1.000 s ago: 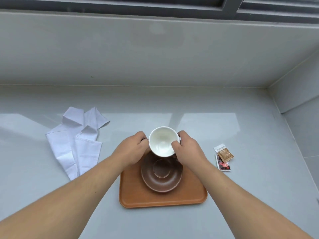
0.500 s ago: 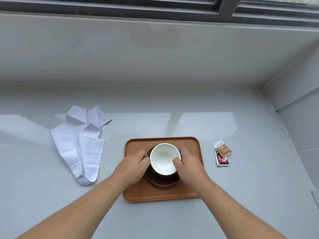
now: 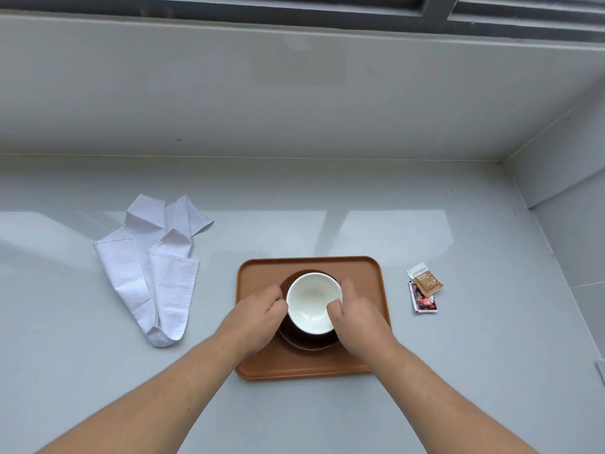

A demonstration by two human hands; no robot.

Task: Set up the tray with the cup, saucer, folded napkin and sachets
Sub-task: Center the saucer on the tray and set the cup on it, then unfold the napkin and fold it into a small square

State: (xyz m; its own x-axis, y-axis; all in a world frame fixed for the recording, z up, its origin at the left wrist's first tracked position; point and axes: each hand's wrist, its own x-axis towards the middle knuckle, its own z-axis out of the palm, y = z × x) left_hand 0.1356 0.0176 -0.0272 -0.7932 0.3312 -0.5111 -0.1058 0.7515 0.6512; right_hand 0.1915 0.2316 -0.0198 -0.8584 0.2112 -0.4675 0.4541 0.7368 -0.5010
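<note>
The cup (image 3: 313,301) is being seated on the saucer (image 3: 307,342), which lies near the middle of the tray (image 3: 366,276). It is clasped from both sides — the left hand (image 3: 258,317) closed against its left wall, the right hand (image 3: 355,314) against its right rim. Whether the cup's base is fully down cannot be told, since the contact is hidden under the bowl and fingers; any handle is covered too. Next, by judgement, both hands must be released gently and the napkin (image 3: 154,267) — lying loose and only partly folded towards the bench's left edge — folded and brought over. The sachets (image 3: 424,288) wait just right of the tray; their print is unreadable.
</note>
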